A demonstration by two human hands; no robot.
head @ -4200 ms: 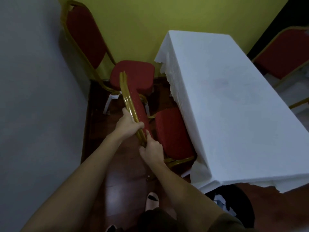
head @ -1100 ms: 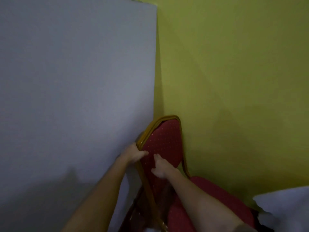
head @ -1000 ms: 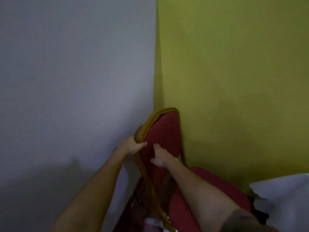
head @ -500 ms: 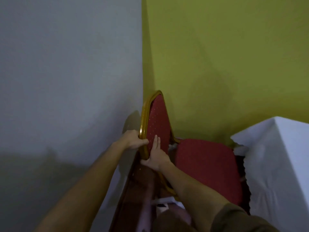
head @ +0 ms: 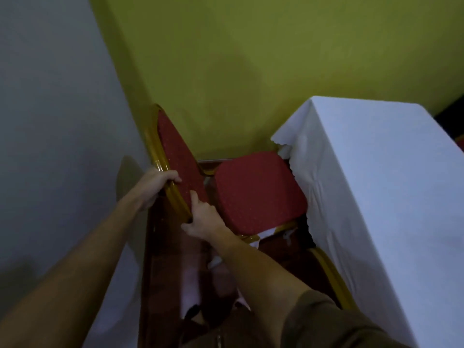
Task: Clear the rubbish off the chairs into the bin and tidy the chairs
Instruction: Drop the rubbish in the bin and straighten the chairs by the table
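I have both hands on the chair (head: 256, 194) back: left hand (head: 157, 183) wrapped over the gold frame, right hand (head: 203, 217) clamped lower on its edge, so I can steer it square. Seat sits at 1 o'clock, tight against the table (head: 376, 184). No rubbish or bin in view.

The chair (head: 256, 192) has glossy gold metal framing and matt red dotted cloth; a white cloth (head: 376, 187) looks smooth; the floor (head: 170, 259) is polished wood.
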